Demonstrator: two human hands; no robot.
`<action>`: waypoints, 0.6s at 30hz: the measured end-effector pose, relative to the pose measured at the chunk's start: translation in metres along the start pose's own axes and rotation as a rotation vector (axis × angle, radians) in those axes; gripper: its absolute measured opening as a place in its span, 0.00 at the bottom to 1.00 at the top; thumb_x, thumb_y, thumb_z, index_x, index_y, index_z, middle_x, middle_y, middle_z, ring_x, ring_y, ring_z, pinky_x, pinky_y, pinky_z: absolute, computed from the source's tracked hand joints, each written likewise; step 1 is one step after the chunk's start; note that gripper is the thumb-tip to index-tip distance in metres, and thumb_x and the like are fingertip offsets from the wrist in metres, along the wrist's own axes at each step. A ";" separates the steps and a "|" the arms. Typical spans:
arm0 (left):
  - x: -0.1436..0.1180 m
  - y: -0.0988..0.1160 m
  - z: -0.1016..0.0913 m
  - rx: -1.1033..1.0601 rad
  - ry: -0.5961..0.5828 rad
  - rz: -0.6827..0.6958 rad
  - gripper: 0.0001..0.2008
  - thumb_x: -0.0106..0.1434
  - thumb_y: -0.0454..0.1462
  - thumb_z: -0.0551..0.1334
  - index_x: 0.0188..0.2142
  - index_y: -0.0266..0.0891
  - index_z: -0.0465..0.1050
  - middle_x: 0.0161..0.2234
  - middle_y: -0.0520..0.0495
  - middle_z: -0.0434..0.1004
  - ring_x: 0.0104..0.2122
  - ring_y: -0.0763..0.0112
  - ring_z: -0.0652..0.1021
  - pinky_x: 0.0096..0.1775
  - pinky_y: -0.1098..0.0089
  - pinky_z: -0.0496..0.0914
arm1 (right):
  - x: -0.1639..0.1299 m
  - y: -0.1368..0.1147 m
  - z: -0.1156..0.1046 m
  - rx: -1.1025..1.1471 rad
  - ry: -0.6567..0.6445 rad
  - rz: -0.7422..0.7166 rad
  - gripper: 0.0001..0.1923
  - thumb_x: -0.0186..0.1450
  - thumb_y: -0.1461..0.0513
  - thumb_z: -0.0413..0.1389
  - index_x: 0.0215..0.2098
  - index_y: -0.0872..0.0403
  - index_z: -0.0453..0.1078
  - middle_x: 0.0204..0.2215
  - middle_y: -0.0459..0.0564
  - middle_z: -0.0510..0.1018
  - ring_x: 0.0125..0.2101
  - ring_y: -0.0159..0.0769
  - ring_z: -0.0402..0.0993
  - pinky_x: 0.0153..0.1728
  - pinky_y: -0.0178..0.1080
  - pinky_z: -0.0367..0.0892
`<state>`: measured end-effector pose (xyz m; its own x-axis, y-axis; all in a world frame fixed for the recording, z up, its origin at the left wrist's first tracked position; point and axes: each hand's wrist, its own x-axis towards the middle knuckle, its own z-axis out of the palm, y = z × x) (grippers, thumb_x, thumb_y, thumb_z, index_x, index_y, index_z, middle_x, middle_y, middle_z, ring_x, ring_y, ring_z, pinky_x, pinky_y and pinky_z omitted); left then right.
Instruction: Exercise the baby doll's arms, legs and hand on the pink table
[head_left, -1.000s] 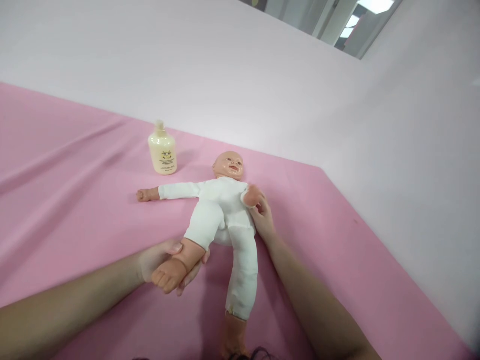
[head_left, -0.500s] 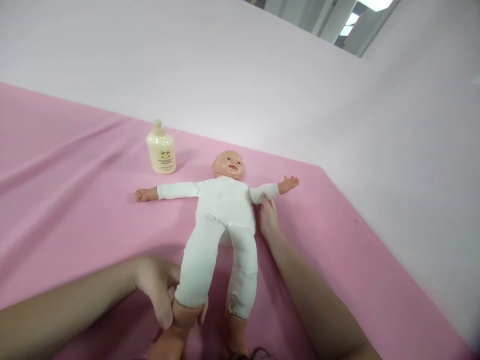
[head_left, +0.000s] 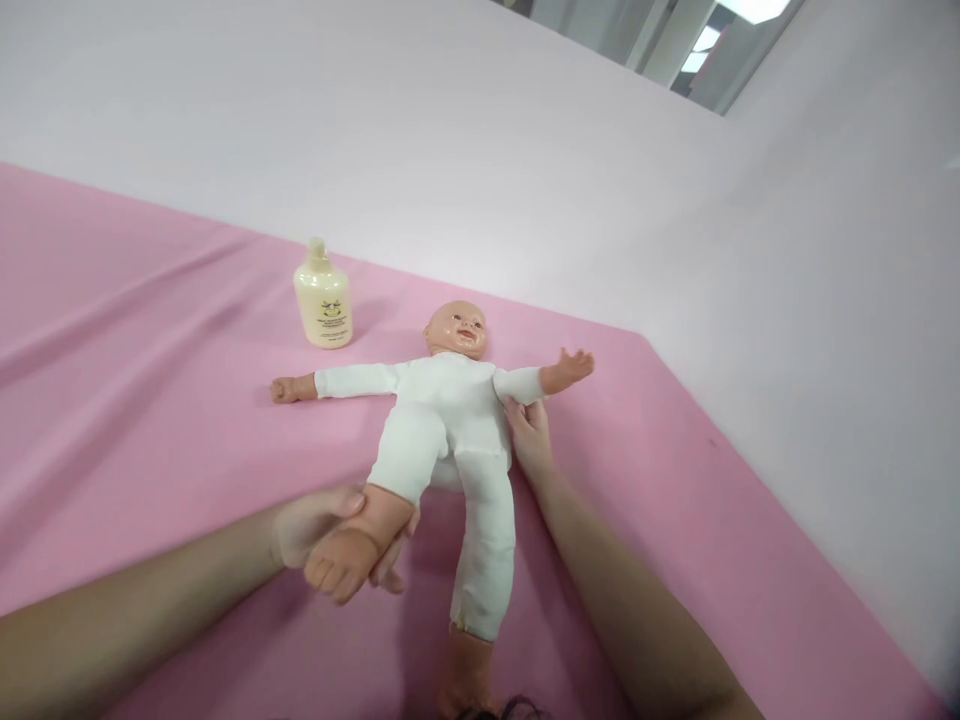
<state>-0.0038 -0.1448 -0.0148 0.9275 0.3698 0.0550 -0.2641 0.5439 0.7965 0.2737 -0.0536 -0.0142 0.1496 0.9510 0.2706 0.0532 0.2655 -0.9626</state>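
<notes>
A baby doll [head_left: 450, 420] in a white cloth suit lies on its back on the pink cloth [head_left: 150, 400], arms spread. My left hand [head_left: 322, 520] grips the doll's foot and ankle [head_left: 352, 545], with that leg bent up at the knee. My right hand [head_left: 529, 440] presses against the doll's side, just under its outstretched arm. The doll's other leg lies straight toward me.
A cream lotion bottle [head_left: 323, 297] stands upright on the cloth, beyond the doll's arm at the left. A pale wall rises behind and to the right of the pink surface, whose right edge runs diagonally.
My left hand has pushed the doll's leg back up into a bent position after stretching it straight half a second ago. My right hand has barely shifted along the doll's side.
</notes>
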 end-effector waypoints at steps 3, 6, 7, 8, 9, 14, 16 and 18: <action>0.001 -0.005 -0.006 -0.084 0.011 -0.006 0.25 0.59 0.52 0.56 0.48 0.36 0.69 0.29 0.46 0.73 0.31 0.64 0.75 0.43 0.57 0.70 | -0.004 -0.008 0.001 -0.178 -0.119 -0.164 0.17 0.60 0.58 0.58 0.47 0.46 0.73 0.57 0.50 0.68 0.58 0.42 0.63 0.60 0.49 0.60; 0.001 -0.007 -0.004 -0.111 -0.021 -0.034 0.25 0.59 0.51 0.58 0.48 0.36 0.69 0.32 0.45 0.74 0.33 0.62 0.76 0.42 0.59 0.70 | -0.002 -0.010 0.000 -0.223 -0.137 -0.215 0.16 0.59 0.60 0.58 0.46 0.45 0.74 0.58 0.49 0.66 0.60 0.41 0.61 0.62 0.47 0.57; 0.000 -0.005 -0.001 -0.112 -0.049 -0.054 0.25 0.58 0.51 0.59 0.48 0.36 0.69 0.32 0.44 0.75 0.33 0.61 0.76 0.40 0.59 0.71 | -0.001 -0.009 -0.001 -0.198 -0.132 -0.206 0.17 0.60 0.59 0.58 0.48 0.45 0.73 0.58 0.49 0.66 0.60 0.41 0.62 0.61 0.47 0.59; 0.000 -0.003 0.002 -0.110 -0.090 -0.084 0.26 0.57 0.51 0.61 0.48 0.35 0.70 0.32 0.43 0.76 0.33 0.60 0.77 0.39 0.60 0.71 | 0.000 -0.007 -0.001 -0.161 -0.125 -0.186 0.18 0.60 0.58 0.58 0.49 0.45 0.71 0.58 0.50 0.67 0.59 0.41 0.63 0.60 0.47 0.60; 0.000 0.000 0.004 -0.104 -0.125 -0.111 0.27 0.55 0.51 0.63 0.48 0.35 0.70 0.32 0.43 0.77 0.34 0.59 0.78 0.38 0.61 0.72 | 0.001 -0.004 -0.002 -0.122 -0.109 -0.155 0.20 0.60 0.57 0.58 0.51 0.46 0.70 0.58 0.50 0.68 0.58 0.42 0.64 0.59 0.48 0.62; 0.000 0.020 0.007 0.173 -0.367 -0.318 0.26 0.48 0.45 0.72 0.45 0.36 0.75 0.36 0.43 0.79 0.39 0.55 0.78 0.35 0.64 0.73 | 0.006 0.008 0.000 0.125 0.085 0.090 0.25 0.60 0.52 0.58 0.55 0.48 0.64 0.56 0.52 0.71 0.53 0.44 0.70 0.54 0.52 0.66; 0.001 0.023 0.003 0.247 -0.361 -0.294 0.27 0.46 0.47 0.72 0.44 0.38 0.77 0.36 0.45 0.79 0.40 0.54 0.78 0.33 0.65 0.74 | 0.008 0.007 0.001 0.248 0.139 0.133 0.27 0.61 0.50 0.56 0.56 0.47 0.61 0.56 0.52 0.72 0.50 0.43 0.73 0.53 0.53 0.68; 0.002 0.024 0.000 0.273 -0.328 -0.262 0.28 0.45 0.48 0.73 0.45 0.40 0.77 0.36 0.46 0.79 0.40 0.54 0.79 0.32 0.65 0.74 | 0.010 0.004 0.001 0.320 0.153 0.159 0.27 0.63 0.48 0.54 0.57 0.48 0.59 0.54 0.52 0.74 0.48 0.43 0.75 0.53 0.53 0.68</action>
<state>-0.0085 -0.1313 0.0044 0.9993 -0.0335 -0.0163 0.0271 0.3533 0.9351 0.2743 -0.0423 -0.0157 0.2778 0.9561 0.0933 -0.2893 0.1759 -0.9409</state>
